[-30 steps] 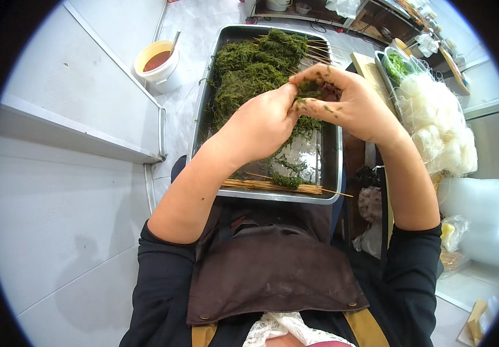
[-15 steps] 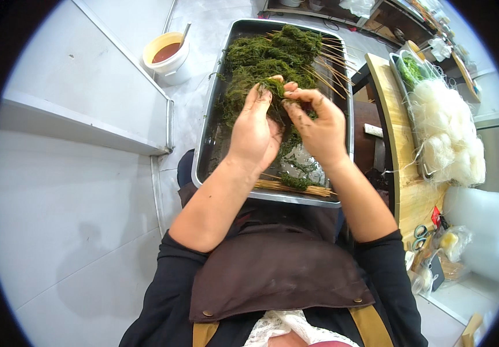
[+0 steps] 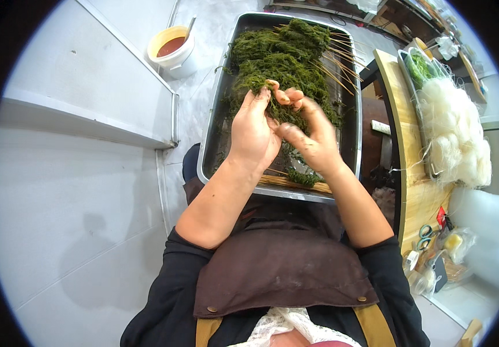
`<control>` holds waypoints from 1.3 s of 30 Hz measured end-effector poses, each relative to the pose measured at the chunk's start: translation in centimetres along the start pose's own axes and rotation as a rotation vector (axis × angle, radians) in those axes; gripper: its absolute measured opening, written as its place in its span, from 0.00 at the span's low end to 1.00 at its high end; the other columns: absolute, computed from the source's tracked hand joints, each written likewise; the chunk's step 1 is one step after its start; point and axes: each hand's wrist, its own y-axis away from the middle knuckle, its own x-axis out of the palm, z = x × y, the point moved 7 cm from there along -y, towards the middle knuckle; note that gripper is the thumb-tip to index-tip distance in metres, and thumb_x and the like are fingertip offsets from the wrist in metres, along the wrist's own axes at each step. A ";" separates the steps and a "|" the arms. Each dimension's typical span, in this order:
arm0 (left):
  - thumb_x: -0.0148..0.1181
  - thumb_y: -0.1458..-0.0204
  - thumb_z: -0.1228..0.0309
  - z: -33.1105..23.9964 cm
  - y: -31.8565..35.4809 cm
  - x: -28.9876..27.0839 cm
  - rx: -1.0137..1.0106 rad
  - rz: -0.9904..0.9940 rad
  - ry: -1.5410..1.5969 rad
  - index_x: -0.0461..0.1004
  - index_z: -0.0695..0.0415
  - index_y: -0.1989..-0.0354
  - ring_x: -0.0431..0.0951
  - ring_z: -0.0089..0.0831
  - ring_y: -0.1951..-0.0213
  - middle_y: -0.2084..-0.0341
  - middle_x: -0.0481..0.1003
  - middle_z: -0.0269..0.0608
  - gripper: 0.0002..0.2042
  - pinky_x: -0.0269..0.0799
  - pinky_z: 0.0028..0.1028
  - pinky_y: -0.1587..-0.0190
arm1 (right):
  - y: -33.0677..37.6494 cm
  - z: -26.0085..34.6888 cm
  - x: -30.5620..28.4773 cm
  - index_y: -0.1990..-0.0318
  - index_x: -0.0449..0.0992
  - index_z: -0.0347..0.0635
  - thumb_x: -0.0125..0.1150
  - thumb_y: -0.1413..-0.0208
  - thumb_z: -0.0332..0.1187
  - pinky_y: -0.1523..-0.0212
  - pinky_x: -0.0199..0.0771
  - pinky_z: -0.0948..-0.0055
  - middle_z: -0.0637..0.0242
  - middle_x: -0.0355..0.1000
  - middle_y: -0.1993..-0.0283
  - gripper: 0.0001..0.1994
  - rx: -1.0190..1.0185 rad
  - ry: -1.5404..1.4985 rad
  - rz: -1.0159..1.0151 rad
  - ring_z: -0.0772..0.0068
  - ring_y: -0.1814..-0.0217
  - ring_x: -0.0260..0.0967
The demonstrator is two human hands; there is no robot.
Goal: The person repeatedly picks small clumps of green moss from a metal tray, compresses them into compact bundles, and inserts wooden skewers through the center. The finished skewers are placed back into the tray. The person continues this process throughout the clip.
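A long metal tray (image 3: 213, 136) sits in front of me, heaped with dark green seaweed (image 3: 281, 58). Thin bamboo skewers (image 3: 339, 63) stick out of the heap at its right side. More skewers with seaweed on them (image 3: 296, 182) lie across the tray's near end. My left hand (image 3: 253, 136) and my right hand (image 3: 310, 136) are pressed together over the middle of the tray. Both pinch a small clump of seaweed between the fingertips. Whether a skewer is in the clump is hidden by the fingers.
A cream tub of reddish-brown sauce with a utensil in it (image 3: 173, 51) stands left of the tray. A wooden board (image 3: 408, 139) runs along the right, with a pile of white noodles (image 3: 455, 133) and a container of greens (image 3: 420, 66). Small bags and scissors (image 3: 434, 243) lie lower right.
The view has shifted, so the tray sits further right and nearer. My hands have dropped from the tray's right side to its middle and stay together on a seaweed clump.
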 end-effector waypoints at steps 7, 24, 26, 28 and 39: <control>0.45 0.27 0.68 -2.9 1.5 1.1 0.464 0.019 -0.932 0.69 0.58 0.47 0.67 0.21 0.65 0.66 0.69 0.31 0.09 0.70 0.31 0.47 | -0.1 -2.0 1.8 0.52 0.77 0.35 0.59 0.30 0.37 0.63 0.76 0.73 0.66 0.77 0.66 0.12 0.275 0.043 0.262 0.78 0.68 0.72; 0.61 0.41 0.79 -2.6 3.5 2.3 0.293 0.431 -1.355 0.67 0.59 0.31 0.73 0.38 0.40 0.40 0.72 0.46 0.27 0.68 0.33 0.36 | 0.6 -1.9 -0.3 0.58 0.78 0.41 0.60 0.30 0.43 0.74 0.66 0.79 0.74 0.70 0.74 0.14 0.411 -0.374 0.300 0.83 0.75 0.65; 0.61 0.41 0.79 -2.9 3.5 1.6 0.285 0.360 -1.323 0.73 0.61 0.39 0.78 0.34 0.48 0.51 0.76 0.43 0.20 0.73 0.30 0.44 | 0.8 -1.9 -0.2 0.60 0.77 0.41 0.59 0.29 0.42 0.73 0.67 0.79 0.73 0.72 0.73 0.13 0.448 -0.322 0.277 0.83 0.74 0.68; 0.61 0.40 0.80 -3.4 3.7 1.6 0.384 0.337 -1.406 0.76 0.62 0.43 0.78 0.30 0.51 0.55 0.76 0.41 0.16 0.75 0.28 0.48 | 0.9 -1.9 -0.1 0.61 0.77 0.41 0.59 0.29 0.42 0.72 0.69 0.79 0.72 0.74 0.72 0.14 0.483 -0.303 0.257 0.82 0.74 0.70; 0.60 0.35 0.79 -0.3 3.2 -1.3 -0.142 0.147 -0.621 0.75 0.65 0.50 0.81 0.24 0.58 0.58 0.79 0.39 0.08 0.78 0.25 0.51 | 1.4 -2.3 -0.8 0.52 0.70 0.42 0.64 0.33 0.30 0.75 0.70 0.82 0.69 0.74 0.66 0.09 0.417 -0.366 0.127 0.82 0.72 0.70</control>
